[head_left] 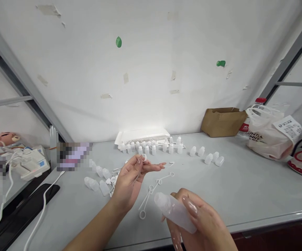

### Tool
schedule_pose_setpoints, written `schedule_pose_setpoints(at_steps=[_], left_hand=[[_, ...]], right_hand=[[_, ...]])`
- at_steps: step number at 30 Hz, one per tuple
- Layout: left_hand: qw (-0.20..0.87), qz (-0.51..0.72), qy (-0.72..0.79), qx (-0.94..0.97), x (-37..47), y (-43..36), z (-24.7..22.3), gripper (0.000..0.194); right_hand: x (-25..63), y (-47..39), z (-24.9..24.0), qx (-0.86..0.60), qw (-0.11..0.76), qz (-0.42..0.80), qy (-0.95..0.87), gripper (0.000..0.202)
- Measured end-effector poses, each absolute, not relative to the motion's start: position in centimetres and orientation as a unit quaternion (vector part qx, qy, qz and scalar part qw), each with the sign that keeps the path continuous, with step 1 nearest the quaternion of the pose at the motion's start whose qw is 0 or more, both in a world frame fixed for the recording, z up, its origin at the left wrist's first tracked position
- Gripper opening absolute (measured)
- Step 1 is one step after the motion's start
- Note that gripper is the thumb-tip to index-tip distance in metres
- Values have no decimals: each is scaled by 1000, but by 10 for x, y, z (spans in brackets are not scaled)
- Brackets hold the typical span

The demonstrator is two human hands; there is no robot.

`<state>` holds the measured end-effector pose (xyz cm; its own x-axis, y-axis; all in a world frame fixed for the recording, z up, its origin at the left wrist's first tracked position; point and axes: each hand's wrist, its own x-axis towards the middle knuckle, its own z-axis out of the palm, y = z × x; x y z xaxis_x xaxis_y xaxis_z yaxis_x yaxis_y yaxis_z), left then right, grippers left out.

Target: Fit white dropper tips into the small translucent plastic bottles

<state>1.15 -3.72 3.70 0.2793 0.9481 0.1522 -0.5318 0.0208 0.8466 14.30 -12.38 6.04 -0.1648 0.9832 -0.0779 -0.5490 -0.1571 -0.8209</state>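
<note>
My left hand [130, 179] is over the middle of the table, thumb and forefinger pinching a small white plastic ring [144, 158], its other fingers stretched out. Closer to me, my right hand [200, 219] is wrapped round a translucent squeeze bottle [175, 212]. The bottle is tilted, its uncapped neck pointing up and to the left. Between the hands lie several thin white straps with ring ends [151, 190]. To the left of my left hand are loose bottles [104, 187] and small white plastic parts [112, 180], partly hidden by the hand.
Rows of small capped bottles [147, 150] stand before a white tray [142, 134] by the wall. More bottles [208, 158] are to their right. A cardboard box [222, 122] and a plastic bag [263, 137] sit at the back right. Cables [44, 202] run along the left side.
</note>
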Motion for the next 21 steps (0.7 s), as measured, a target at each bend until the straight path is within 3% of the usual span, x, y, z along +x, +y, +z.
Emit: schedule_pose_setpoints(at_steps=[9, 16, 21], left_hand=[[682, 535, 196, 459, 9, -47, 46, 19], [669, 523, 196, 490, 7, -47, 46, 23], [712, 589, 181, 337, 1, -35, 43, 19]], right_hand=[[137, -103, 44, -290, 475, 789, -260, 35], [137, -101, 41, -288, 492, 782, -250, 35], [140, -100, 37, -326, 512, 746, -273, 42]])
